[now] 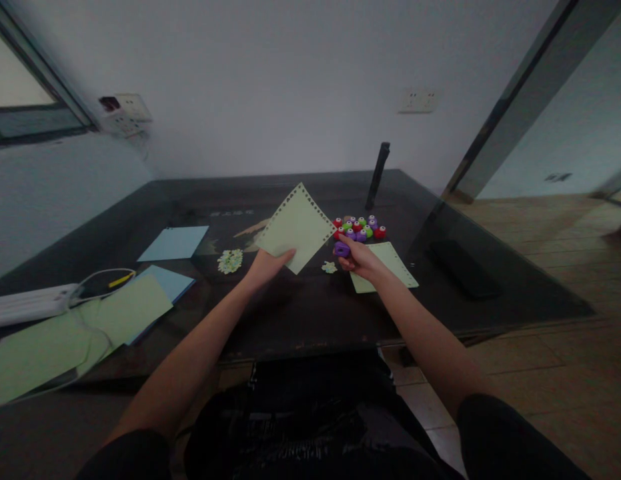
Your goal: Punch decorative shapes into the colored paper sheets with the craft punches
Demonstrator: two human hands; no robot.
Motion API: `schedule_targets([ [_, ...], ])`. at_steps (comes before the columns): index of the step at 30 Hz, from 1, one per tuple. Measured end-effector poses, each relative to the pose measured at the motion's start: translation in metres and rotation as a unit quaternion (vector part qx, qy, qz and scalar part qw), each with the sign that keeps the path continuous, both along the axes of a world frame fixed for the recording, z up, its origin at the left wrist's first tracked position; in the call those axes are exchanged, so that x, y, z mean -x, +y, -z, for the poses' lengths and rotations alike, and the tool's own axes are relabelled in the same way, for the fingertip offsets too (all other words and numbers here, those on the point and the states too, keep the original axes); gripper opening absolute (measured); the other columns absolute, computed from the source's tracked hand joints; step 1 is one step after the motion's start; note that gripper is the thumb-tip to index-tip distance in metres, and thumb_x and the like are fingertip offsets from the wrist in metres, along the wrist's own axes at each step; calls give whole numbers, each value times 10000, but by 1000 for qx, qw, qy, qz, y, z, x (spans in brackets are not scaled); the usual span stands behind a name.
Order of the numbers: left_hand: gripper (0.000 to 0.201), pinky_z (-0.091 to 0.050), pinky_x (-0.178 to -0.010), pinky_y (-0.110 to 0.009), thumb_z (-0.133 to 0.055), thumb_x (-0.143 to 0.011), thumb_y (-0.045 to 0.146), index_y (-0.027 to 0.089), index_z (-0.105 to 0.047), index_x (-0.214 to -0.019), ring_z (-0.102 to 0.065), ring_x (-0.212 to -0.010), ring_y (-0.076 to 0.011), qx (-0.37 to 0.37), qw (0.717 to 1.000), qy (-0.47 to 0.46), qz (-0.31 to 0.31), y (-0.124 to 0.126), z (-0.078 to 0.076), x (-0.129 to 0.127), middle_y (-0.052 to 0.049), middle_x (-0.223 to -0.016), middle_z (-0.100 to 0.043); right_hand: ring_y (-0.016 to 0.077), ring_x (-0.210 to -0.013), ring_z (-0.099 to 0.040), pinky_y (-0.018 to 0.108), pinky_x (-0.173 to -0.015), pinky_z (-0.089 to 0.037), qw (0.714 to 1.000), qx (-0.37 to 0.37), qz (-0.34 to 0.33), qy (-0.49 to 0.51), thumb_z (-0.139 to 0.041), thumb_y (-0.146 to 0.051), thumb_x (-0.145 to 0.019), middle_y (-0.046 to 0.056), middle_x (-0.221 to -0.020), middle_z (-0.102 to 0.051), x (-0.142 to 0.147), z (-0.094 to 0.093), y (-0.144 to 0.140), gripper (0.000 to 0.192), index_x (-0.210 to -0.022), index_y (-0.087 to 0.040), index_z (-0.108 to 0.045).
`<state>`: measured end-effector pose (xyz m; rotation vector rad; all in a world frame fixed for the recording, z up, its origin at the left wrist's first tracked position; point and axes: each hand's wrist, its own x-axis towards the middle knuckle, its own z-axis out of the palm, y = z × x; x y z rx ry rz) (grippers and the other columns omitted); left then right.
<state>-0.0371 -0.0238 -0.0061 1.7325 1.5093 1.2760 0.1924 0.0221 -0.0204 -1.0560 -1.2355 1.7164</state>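
Note:
My left hand (270, 264) pinches the lower corner of a pale yellow-green paper sheet (297, 228), thumb on top. Small punched holes run along the sheet's two upper edges, and it is held up above the table. In my right hand (361, 257) is a purple craft punch (342, 249), gripped close to the sheet's right corner, apart from it as far as I can see. Beneath that hand lies another pale sheet (390, 265) with holes along its edge. Small paper cut-outs form a larger pile (230, 261) at left and a smaller pile (329, 267) between my hands.
Several red, green and purple craft punches (359, 229) cluster behind my right hand. Blue paper (174, 243) and green sheets (125, 308) lie at left, near a white power strip (33, 305) with its cable. A black phone-like slab (463, 268) lies right; a dark upright bar (377, 177) stands behind.

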Motion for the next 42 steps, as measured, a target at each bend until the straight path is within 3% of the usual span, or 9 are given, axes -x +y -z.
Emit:
schedule_targets([
  [8, 425, -419, -1005, -399, -617, -739, 302, 126, -608, -1125, -595, -1092, -261, -1, 999, 46, 12, 5, 4, 7, -111, -1132, -668, 71, -425, -500, 184, -420, -407, 994, -82, 39, -59, -576, -540, -803, 27, -563, -612, 2, -3, -5, 402, -661, -166, -547],
  [13, 401, -446, -957, -388, -610, -736, 324, 107, -630, -1071, -600, -1069, -275, -7, 998, 61, -19, 11, 6, 12, -134, -1115, -668, 76, -472, -531, 188, -467, -443, 992, -105, 37, -56, -632, -491, -771, 26, -635, -647, 4, 0, -5, 328, -762, -168, -571],
  [20, 360, -489, -651, -326, -584, -709, 439, 99, -669, -786, -636, -730, -256, 37, 996, 41, -73, 13, 2, 17, -103, -785, -705, 87, -511, -544, 215, -503, -463, 984, -155, 45, -68, -663, -456, -723, 2, -707, -644, 6, -2, -10, 322, -895, -188, -614],
  [26, 371, -443, -574, -291, -573, -690, 462, 106, -660, -749, -610, -680, -234, 38, 997, 36, -62, 14, 3, 17, -84, -730, -679, 104, -517, -531, 219, -483, -438, 971, -229, 45, -45, -662, -437, -718, -32, -600, -564, 8, -10, -15, 351, -971, -195, -644],
  [32, 385, -426, -577, -276, -511, -730, 476, 113, -639, -740, -570, -630, -198, 43, 998, 33, -44, 17, 9, 19, -65, -682, -650, 117, -624, -594, 258, -589, -511, 975, -214, 55, 11, -749, -322, -632, -7, -801, -625, 7, -16, -24, 379, -980, -223, -635],
  [36, 399, -393, -530, -254, -477, -745, 494, 122, -620, -722, -539, -587, -175, 43, 998, 26, -39, 15, 10, 18, -48, -648, -620, 124, -647, -604, 273, -606, -525, 974, -220, 48, 28, -738, -274, -651, -3, -800, -626, 3, -27, -30, 362, -995, -226, -635],
  [42, 410, -346, -440, -235, -476, -747, 533, 138, -580, -703, -496, -487, -151, 61, 998, -9, -22, 12, 11, 14, -10, -550, -549, 120, -639, -608, 278, -620, -524, 967, -248, 50, -16, -703, -292, -697, 23, -812, -657, -13, -59, -31, 347, -1027, -208, -635],
])
